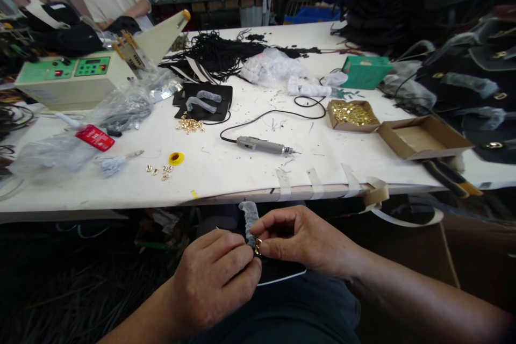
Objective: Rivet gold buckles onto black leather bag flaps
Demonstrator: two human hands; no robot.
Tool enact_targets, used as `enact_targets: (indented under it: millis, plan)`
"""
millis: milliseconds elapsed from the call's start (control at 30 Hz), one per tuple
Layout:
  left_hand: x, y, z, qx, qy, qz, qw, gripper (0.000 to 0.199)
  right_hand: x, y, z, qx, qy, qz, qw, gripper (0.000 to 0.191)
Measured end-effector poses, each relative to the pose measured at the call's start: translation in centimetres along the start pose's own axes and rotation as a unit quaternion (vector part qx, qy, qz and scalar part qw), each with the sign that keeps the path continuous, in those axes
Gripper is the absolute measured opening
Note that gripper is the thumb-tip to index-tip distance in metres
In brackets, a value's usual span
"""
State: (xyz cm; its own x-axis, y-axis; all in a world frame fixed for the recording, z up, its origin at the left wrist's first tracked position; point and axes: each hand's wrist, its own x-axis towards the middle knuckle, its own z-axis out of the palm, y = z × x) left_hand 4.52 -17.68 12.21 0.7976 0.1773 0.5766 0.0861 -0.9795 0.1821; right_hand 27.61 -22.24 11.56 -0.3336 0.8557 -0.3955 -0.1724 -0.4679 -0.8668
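Note:
On my lap lies a black bag panel (pixel 280 270) with a pale edge and a handle wrapped in clear plastic (pixel 250 217). My left hand (pixel 221 274) is closed at the foot of that handle, its fingers curled over the black panel. Between thumb and fingers my right hand (pixel 288 234) pinches a small gold metal fitting (pixel 258 247), right beside the left fingertips. Whether the fitting is joined to the panel cannot be made out. My left palm hides part of the panel.
A grey electric screwdriver (pixel 264 145) lies on the white table (pixel 226 172). Around it are gold screws (pixel 191 124), a box of gold parts (pixel 352 114), an empty cardboard tray (pixel 423 137), a red glue bottle (pixel 95 137), pliers (pixel 451 178) and a green-panelled machine (pixel 76 78). A person stands behind.

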Motion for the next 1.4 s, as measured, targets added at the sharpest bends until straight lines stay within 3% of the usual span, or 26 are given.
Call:
enact_targets:
  millis: [133,300,367,600,867,1100,1400]
  plan:
    - [-0.3,0.1,0.4,0.004,-0.001,-0.003,1.000,0.010,0.1,0.4,0.1,-0.040,-0.008,0.010,0.999,0.028]
    - [-1.0,0.0,0.7,0.001,-0.002,-0.012,1.000,0.014,-0.4,-0.4,0.7,-0.230,0.053,-0.082,0.968,0.017]
    - [-1.2,0.0,0.8,0.003,0.000,-0.013,1.000,0.015,-0.5,-0.6,0.8,-0.261,0.063,-0.086,0.959,0.017]
    - [-1.3,0.1,0.9,0.007,0.003,-0.026,1.000,0.013,-0.1,0.0,0.7,-0.211,0.047,-0.021,0.976,0.017]
    - [-2.0,0.0,0.8,-0.043,0.017,-0.042,0.998,0.011,-0.3,-0.1,1.0,-0.275,0.016,-0.134,0.952,0.015]
    - [-3.0,0.1,0.9,-0.054,0.021,-0.032,0.998,0.009,-0.3,-0.1,0.5,-0.322,-0.043,-0.189,0.927,0.016]
    - [-2.7,0.1,1.0,-0.047,0.038,-0.042,0.997,0.008,-0.7,0.8,0.0,-0.373,-0.058,-0.260,0.889,0.025]
